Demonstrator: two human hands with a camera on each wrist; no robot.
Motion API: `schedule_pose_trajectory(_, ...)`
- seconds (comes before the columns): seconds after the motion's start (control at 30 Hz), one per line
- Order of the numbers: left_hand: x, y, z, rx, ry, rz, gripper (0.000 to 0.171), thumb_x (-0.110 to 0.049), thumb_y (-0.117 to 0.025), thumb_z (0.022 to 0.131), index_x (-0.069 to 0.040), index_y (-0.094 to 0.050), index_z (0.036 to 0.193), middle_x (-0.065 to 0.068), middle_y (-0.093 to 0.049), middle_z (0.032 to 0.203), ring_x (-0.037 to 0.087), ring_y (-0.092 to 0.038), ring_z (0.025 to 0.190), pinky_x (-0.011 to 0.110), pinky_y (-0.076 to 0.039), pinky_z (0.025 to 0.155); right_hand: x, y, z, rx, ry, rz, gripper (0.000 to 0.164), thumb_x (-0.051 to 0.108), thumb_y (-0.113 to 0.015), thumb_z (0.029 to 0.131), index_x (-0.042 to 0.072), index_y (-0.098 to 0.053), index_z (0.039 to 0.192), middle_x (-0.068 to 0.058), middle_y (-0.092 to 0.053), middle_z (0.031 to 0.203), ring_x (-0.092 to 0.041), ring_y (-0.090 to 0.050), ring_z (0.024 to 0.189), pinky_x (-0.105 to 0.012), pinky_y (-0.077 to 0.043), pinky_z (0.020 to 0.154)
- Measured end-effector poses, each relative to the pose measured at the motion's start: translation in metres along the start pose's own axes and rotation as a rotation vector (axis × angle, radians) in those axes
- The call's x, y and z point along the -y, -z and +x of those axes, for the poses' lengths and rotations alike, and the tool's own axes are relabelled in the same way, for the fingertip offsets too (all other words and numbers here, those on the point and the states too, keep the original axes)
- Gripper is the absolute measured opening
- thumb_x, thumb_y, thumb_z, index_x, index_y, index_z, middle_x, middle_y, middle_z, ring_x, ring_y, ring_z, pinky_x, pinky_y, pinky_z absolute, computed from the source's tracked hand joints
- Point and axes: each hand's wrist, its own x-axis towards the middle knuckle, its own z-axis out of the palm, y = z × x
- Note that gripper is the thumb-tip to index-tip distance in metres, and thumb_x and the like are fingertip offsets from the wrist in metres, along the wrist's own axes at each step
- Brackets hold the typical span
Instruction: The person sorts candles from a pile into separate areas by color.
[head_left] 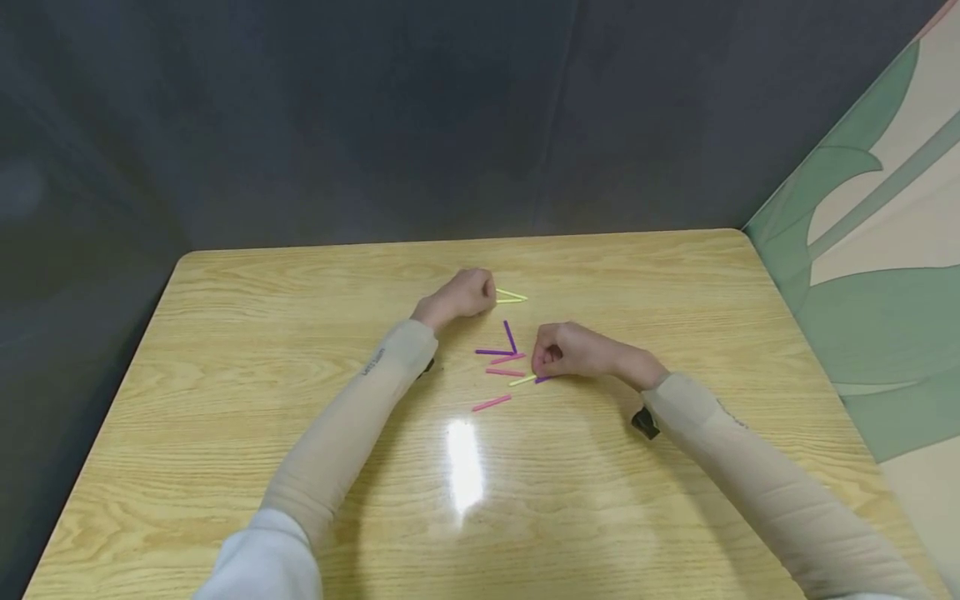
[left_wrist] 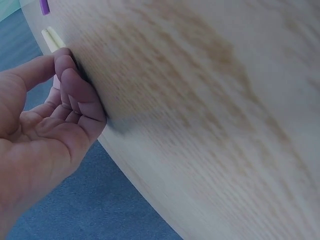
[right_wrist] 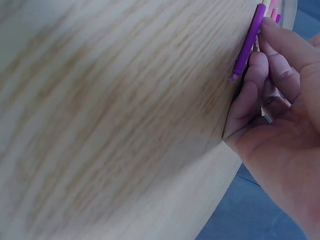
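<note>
My left hand (head_left: 467,292) is at the far part of the table, thumb and fingertips pinching the near ends of two thin yellow sticks (head_left: 512,293); these meet in a point on the right. Closer in, my right hand (head_left: 566,348) is curled down to the wood. Its thumb and index fingertip pinch at a purple stick (right_wrist: 248,40), mostly covered by the hand in the head view. Another yellow stick (head_left: 522,381) touches this spot from the left. Two more purple sticks (head_left: 495,352) form a corner between the hands.
Below the purple corner lie two pink sticks (head_left: 507,372), with a third pink stick (head_left: 492,403) nearer to me. The wooden table (head_left: 225,375) ends at a dark curtain (head_left: 450,125) behind. A leaf-patterned cloth (head_left: 885,250) hangs on the right.
</note>
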Motion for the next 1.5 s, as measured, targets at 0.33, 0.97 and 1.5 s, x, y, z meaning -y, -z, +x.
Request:
schedule_pose_trajectory(0.33, 0.0, 0.001, 0.0, -0.016, 0.007, 0.014, 0.022, 0.007, -0.046, 0.08, -0.01, -0.048, 0.065, -0.001, -0.043, 0.054, 0.01, -0.034, 0.046, 0.024, -0.033, 0.052, 0.002, 0.002, 0.0, -0.001, -0.013, -0.02, 0.011, -0.002, -0.069, 0.085, 0.009, -0.069, 0.083, 0.001, -0.057, 0.081, -0.011, -0.052, 0.071, -0.022, -0.045, 0.061)
schedule_pose_trajectory(0.97, -0.005, 0.001, -0.004, -0.03, 0.024, 0.019, 0.01, 0.002, -0.051, 0.086, -0.007, -0.052, 0.082, 0.002, -0.05, 0.066, 0.012, -0.041, 0.054, 0.026, -0.038, 0.061, 0.0, 0.005, 0.003, 0.052, -0.012, -0.032, 0.009, -0.002, -0.068, 0.084, 0.007, -0.067, 0.083, 0.001, -0.056, 0.078, -0.01, -0.05, 0.068, -0.021, -0.044, 0.06)
schedule_pose_trajectory(1.5, 0.001, 0.012, -0.009, 0.076, 0.08, -0.275, 0.014, -0.008, -0.048, 0.099, 0.003, -0.057, 0.102, 0.014, -0.063, 0.086, 0.022, -0.061, 0.077, 0.031, -0.053, 0.071, -0.007, 0.011, 0.003, 0.074, -0.052, 0.063, 0.006, -0.002, -0.067, 0.085, 0.002, -0.068, 0.091, -0.001, -0.061, 0.084, -0.013, -0.054, 0.074, -0.023, -0.048, 0.065)
